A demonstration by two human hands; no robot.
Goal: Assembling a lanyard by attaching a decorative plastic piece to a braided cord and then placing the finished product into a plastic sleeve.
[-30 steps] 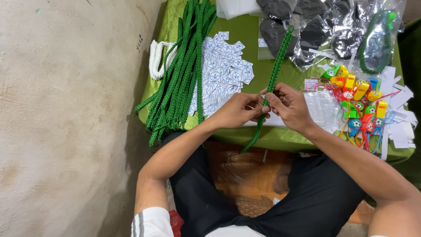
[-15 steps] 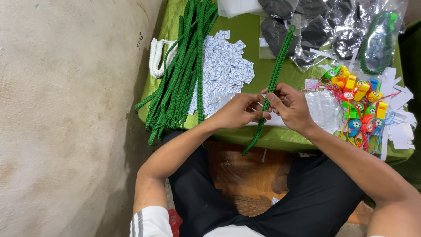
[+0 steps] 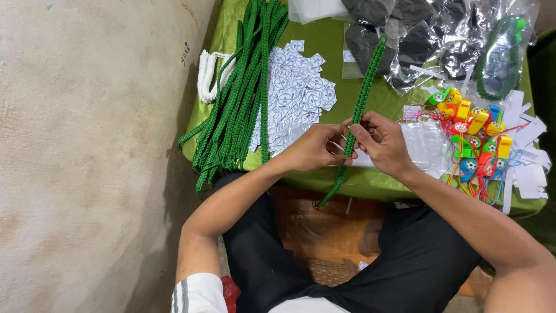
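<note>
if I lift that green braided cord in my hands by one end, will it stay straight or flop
Probably flop: the green braided cord bends over the table edge and dangles below both hands. It looks light, and its knotted weave likely grips rather than slips.

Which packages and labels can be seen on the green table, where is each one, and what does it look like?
Round-printed labels: heap left of centre, small white squares with blue circles.
Clear plastic bags: top right, shiny, holding dark pieces.
Bag with green cord: far right top, transparent.
White paper strips: right edge, plain.
</note>
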